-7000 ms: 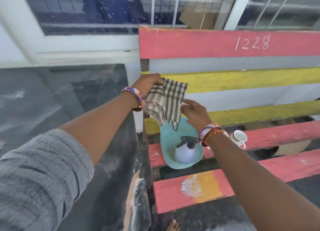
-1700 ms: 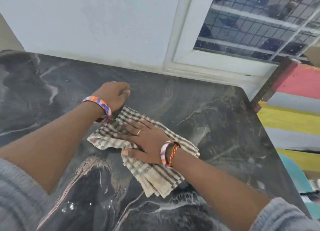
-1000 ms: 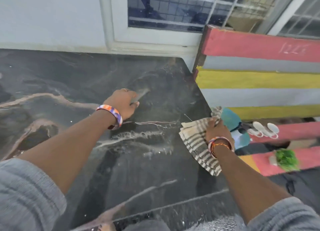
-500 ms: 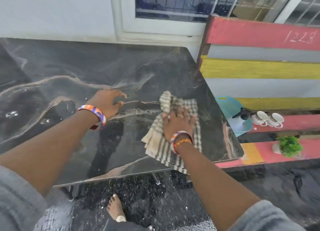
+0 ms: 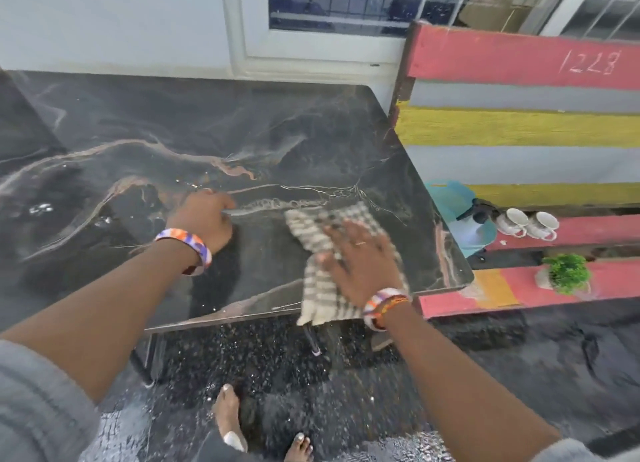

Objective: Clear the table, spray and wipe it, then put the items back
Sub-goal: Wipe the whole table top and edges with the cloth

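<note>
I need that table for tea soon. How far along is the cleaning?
Clearing looks done: the cups, spray bottle and plant sit on the bench. Wiping is in hand: the right hand presses the checked cloth on the wet table; the left hand rests beside it. Left: finishing, returning items.

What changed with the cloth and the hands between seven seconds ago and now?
The checked cloth was held up over the bench by both hands; now it lies on the dark table near its right front corner, pressed flat under the right hand. The left hand let go and rests on the table. The spray bottle in its teal basin and the cups stayed on the bench.
</note>
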A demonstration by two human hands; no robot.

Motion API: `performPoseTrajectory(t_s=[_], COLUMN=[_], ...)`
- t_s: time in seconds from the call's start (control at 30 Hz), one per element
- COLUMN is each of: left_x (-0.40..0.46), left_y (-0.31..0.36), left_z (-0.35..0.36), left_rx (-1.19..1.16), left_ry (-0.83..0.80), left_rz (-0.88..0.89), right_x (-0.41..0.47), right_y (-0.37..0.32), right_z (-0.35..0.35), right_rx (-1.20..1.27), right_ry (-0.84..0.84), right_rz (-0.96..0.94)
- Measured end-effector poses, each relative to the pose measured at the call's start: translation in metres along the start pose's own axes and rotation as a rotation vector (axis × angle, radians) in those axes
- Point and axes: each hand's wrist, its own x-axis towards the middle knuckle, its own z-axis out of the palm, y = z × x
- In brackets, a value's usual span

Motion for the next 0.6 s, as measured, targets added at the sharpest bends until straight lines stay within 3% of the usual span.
performPoseTrajectory(t_s=[0.13,0.27,0.43,0.6], left_x=[-0.004,-0.005,-0.009,-0.014], left_y=[0.029,0.027,-0.026,-0.101], left_z=[0.012,0.014,0.004,-0.023], left_rx=[-0.072,-0.113,-0.176,-0.2], left_ry=[-0.022,-0.023,0.003,0.056], left_rz=[0.186,0.252,0.175,0.05], right_x=[-0.023,-0.036,-0.031,-0.02], right_y=[0.086,0.11,0.059,-0.063], right_z=[-0.01,-0.011,-0.001,0.012], right_rx=[-0.065,0.233,0.119,-0.02], right_ry=[0.104,0.227,0.26,0.111], right_rz=[0.489,0.793,0.802,0.551])
